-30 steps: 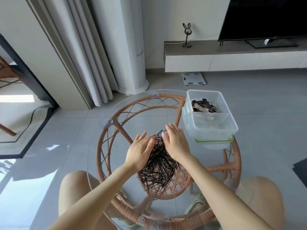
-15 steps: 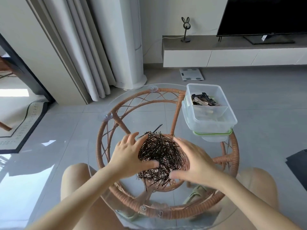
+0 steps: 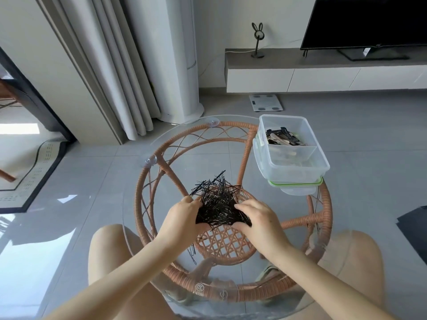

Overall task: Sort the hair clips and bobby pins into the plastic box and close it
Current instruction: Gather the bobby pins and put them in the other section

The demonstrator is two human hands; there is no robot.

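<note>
Two bare hands, left point(image 3: 182, 215) and right point(image 3: 258, 220), cupped from either side around a bristling heap of thin black metal bobby pins point(image 3: 218, 204) on the round glass surface point(image 3: 138, 204); each grip half curled, fingers pressing the heap. Clear rectangular plastic box point(image 3: 298, 167) open, far right.

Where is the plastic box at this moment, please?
In the head view, the plastic box stands at the far right of the glass table, on its lid, beyond the right hand and the bobby pins.
</note>
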